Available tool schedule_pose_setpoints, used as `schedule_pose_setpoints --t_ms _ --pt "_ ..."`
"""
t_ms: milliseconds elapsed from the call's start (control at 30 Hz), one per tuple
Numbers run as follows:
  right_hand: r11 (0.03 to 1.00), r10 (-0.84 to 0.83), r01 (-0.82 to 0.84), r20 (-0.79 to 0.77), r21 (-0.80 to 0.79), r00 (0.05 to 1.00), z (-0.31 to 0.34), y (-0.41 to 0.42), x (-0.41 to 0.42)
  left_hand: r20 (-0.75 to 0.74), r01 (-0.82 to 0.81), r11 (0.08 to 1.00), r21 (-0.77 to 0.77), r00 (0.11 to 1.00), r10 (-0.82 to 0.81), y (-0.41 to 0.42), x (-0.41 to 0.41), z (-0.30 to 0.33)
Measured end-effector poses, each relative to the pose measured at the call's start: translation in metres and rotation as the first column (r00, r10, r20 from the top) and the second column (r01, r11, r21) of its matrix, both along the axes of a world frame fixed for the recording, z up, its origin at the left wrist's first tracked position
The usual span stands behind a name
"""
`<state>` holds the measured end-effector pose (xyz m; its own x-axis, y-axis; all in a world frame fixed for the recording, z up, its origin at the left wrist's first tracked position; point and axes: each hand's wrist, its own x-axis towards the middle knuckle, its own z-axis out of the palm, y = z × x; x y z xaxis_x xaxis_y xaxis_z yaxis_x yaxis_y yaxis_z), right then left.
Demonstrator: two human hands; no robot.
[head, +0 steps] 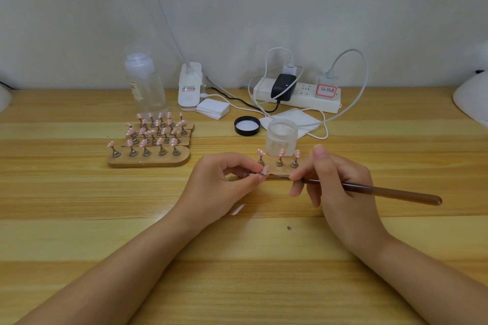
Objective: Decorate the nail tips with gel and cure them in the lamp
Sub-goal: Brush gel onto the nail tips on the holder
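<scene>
We note the left hand [224, 182] near the middle of the table [237, 285], thumb and forefinger curled and pinching a small metal stand with a pink nail tip [264, 170] on it, the other fingers loosely folded beneath. The stand's stem is mostly hidden by the fingertips, so we cannot make out its tilt; the nail tip faces right, toward the brush. The right hand [335, 182] grips a brown-handled brush [375, 190] in a pen hold, thumb raised, fingers curled around the ferrule. The brush's long axis runs nearly level, handle end toward the right edge, tip pointing left at the held nail tip; the bristles are too small to resolve and we cannot tell if they touch it. Just behind both hands lies a wooden holder [274, 163] bearing three upright pink tips, its front edge partly covered by the fingers. Touching its far side stands an open frosted jar [282, 137], its black lid [247, 126] lying inverted beside it. Four filled holders [150, 140] sit left of centre. A white lamp [472, 97] is cut off at the right edge.
</scene>
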<state>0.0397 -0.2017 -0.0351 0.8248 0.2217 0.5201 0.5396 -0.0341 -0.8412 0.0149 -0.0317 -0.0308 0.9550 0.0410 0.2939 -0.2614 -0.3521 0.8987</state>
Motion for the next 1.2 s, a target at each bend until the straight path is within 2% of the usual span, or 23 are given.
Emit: schedule_pose_setpoints --t_ms 400,700,1067,1200 --pt "0.995 -0.012 0.012 0.002 -0.097 1.0 0.0007 0.0018 0.0003 -0.004 -0.014 1.0 0.016 1.0 0.014 0.0009 0.0009 -0.0017" --pt "1.0 0.006 -0.006 -0.029 0.021 1.0 -0.0004 0.0001 -0.0006 -0.016 -0.014 1.0 0.001 1.0 0.014 -0.0009 -0.0008 0.0001" --pt "0.998 -0.023 0.02 -0.039 -0.064 0.999 0.0016 0.0026 0.0 0.008 -0.017 0.999 0.042 1.0 0.017 0.0001 0.0001 -0.0001" --pt "0.999 0.001 -0.003 -0.067 -0.039 0.998 0.0016 0.0023 -0.002 -0.003 -0.021 0.999 0.025 1.0 0.022 -0.0006 -0.0005 0.0005"
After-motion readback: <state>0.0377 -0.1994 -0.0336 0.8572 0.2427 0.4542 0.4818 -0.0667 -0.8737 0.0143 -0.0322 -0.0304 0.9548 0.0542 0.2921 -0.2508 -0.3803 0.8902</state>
